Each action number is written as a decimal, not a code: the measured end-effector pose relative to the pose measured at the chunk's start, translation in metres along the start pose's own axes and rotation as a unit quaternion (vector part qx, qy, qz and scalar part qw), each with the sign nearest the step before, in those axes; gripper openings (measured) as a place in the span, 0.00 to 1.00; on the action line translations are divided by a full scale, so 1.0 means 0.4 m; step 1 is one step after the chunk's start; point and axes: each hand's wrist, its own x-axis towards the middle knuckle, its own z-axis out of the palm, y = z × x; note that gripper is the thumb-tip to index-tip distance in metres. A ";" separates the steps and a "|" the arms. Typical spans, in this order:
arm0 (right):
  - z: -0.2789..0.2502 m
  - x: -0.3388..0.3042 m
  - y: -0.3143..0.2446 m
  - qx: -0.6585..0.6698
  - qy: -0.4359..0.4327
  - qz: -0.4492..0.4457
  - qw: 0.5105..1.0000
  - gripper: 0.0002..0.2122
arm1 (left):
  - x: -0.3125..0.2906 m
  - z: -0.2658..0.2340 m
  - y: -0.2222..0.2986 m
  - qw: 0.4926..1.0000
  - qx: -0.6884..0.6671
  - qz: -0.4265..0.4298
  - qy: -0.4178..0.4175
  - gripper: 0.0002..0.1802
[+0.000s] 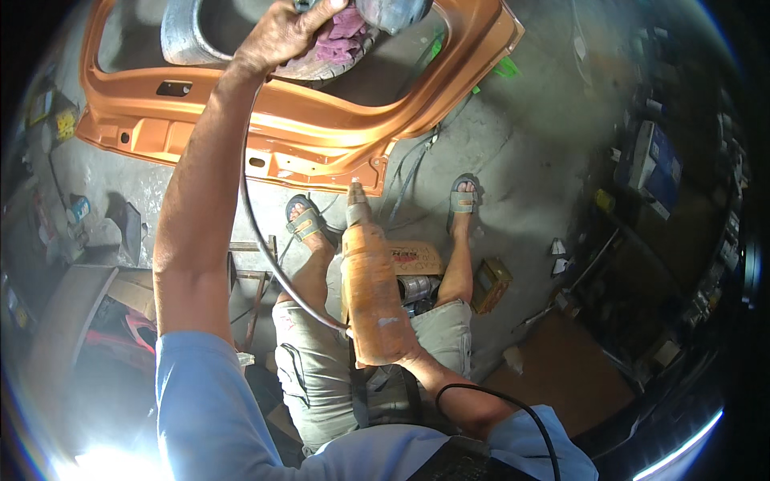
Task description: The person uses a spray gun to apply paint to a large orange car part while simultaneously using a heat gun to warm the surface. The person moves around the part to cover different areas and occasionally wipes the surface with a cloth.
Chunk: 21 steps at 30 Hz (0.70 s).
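My left hand (285, 36) is stretched out to the upper edge, fingers curled round something that the edge mostly cuts off. Beside it are a purple cloth (345, 38) and a rounded grey metal thing (391, 11). Below the hand lies an orange car door panel (321, 136) with large openings. My right hand (407, 353) is mostly hidden behind an orange-brown, bottle-shaped thing (373, 289) with a narrow nozzle, held upright in front of me. A grey hose (261, 228) runs from near its base up along my left forearm.
A tyre (321, 72) shows through the panel's opening. Between my feet stand a cardboard box (415, 256) and metal cans (417, 287). A small wooden box (491, 284) is at the right. Cables (413, 172) cross the concrete floor. A blue-and-white box (654, 168) lies farther right.
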 end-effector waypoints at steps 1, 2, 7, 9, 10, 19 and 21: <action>-0.008 -0.005 -0.004 0.005 -0.005 -0.012 1.000 0.26 | 0.030 -0.018 -0.001 0.980 0.140 0.141 -0.003 0.21; -0.015 -0.010 -0.010 -0.039 0.025 -0.006 0.999 0.27 | 0.046 0.005 0.011 0.990 -0.132 -0.003 0.049 0.22; 0.001 -0.011 -0.013 0.025 -0.039 -0.008 0.999 0.27 | 0.015 -0.002 0.038 0.987 -0.104 -0.117 -0.043 0.31; 0.014 -0.008 -0.013 0.042 -0.035 0.010 0.998 0.26 | -0.038 -0.002 0.046 0.990 -0.089 -0.085 -0.070 0.32; 0.019 -0.009 -0.008 0.033 -0.015 0.010 0.999 0.25 | -0.072 -0.006 0.050 0.986 -0.107 -0.094 -0.090 0.30; -0.004 -0.035 0.018 -0.026 0.081 0.031 0.996 0.22 | -0.143 -0.040 0.115 0.934 -0.044 -0.212 -0.286 0.18; 0.000 -0.047 -0.002 0.055 0.080 0.051 0.994 0.22 | -0.065 -0.007 0.126 0.941 -0.085 -0.206 -0.256 0.20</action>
